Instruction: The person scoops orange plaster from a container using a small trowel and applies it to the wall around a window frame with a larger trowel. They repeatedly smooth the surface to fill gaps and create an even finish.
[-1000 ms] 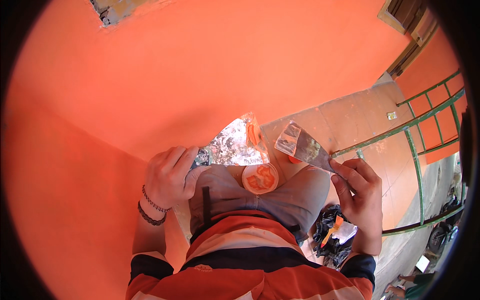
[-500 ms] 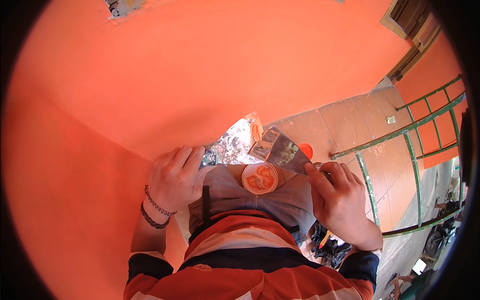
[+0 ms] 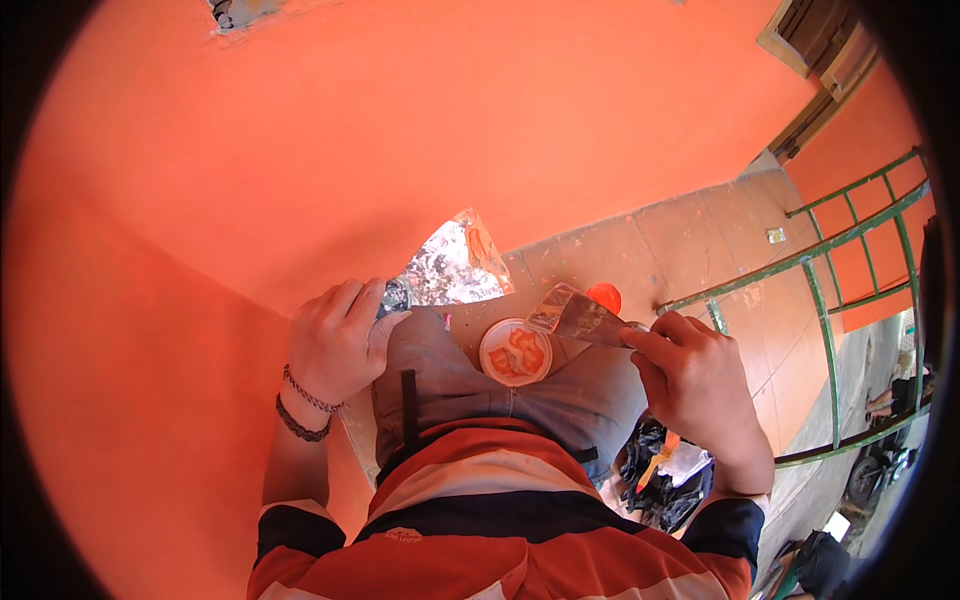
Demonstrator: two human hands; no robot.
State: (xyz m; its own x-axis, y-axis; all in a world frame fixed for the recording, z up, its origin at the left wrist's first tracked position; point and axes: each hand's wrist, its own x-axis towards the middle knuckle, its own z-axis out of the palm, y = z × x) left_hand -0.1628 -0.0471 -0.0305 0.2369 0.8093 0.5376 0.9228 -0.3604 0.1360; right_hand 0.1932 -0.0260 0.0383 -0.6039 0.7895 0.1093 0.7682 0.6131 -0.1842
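Observation:
My left hand [image 3: 338, 338] grips the handle of a wide putty knife [image 3: 448, 264]. Its broad, shiny, blotched blade carries a smear of orange paste near the edge. In my right hand [image 3: 697, 378] is a narrower putty knife [image 3: 588, 320], its blade angled to the left with a thin film of paste at the tip. The two blades are apart. Below and between them is a round white tub [image 3: 487, 345] with orange paste [image 3: 524, 352] inside, in front of my lap. A red-orange round object [image 3: 606, 296] sits behind the narrower blade.
An orange wall [image 3: 400, 120] fills the far and left sides, with a broken patch [image 3: 240, 10] at the top. Green metal railing [image 3: 828, 340] stands at right. A brush [image 3: 656, 462] lies on black plastic [image 3: 640, 445] by my right arm. Beyond are a motorcycle [image 3: 866, 482] and a person [image 3: 822, 565].
The two blades overlapped before and have separated. My right hand has drawn its putty knife right and slightly down; the wide one has shifted left and up.

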